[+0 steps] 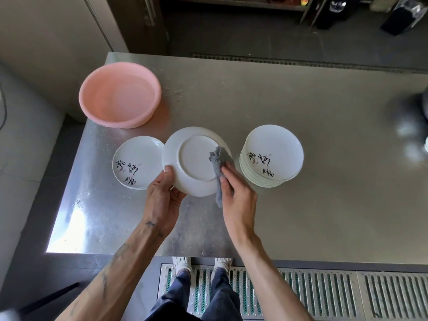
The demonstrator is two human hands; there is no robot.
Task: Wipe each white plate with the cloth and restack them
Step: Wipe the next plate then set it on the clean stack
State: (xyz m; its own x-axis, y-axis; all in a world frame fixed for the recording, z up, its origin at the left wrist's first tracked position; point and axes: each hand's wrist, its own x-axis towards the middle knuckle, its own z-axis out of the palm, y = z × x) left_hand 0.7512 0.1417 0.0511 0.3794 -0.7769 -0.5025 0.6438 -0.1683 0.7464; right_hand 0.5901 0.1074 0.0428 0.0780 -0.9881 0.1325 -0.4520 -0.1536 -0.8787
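Left hand [163,198]: grips the near-left rim of a white plate [194,158], thumb on top.
Right hand [236,193]: pinches a grey cloth [218,165] against that plate's underside.
Held plate: upside down, tilted, above the table [324,181].
Left pile [136,163]: low, painted face up.
Right pile [272,156]: taller stack of plates.
Pink basin [119,95]: far left on the table.
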